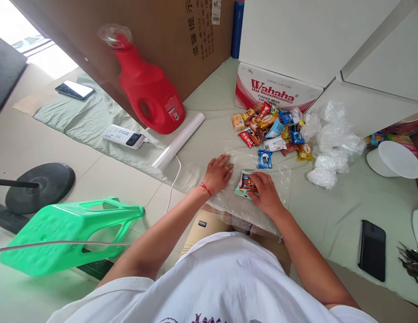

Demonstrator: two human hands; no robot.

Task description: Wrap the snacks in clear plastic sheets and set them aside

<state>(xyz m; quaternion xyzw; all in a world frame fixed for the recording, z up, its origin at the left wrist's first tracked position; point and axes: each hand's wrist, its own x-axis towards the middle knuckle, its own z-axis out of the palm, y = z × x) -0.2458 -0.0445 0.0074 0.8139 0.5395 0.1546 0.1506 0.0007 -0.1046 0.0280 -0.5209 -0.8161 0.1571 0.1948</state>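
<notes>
Clear film (282,179) lies spread over the near edge of the cloth-covered counter (316,215). Beyond it sits a heap of wrapped snacks (271,127). The left hand (218,174) rests flat at the film's left side, fingers extended. The right hand (266,194) has its fingers gripping the right end of a green-and-brown packet (243,185) on the film. Just past that lies a small blue packet (264,159).
</notes>
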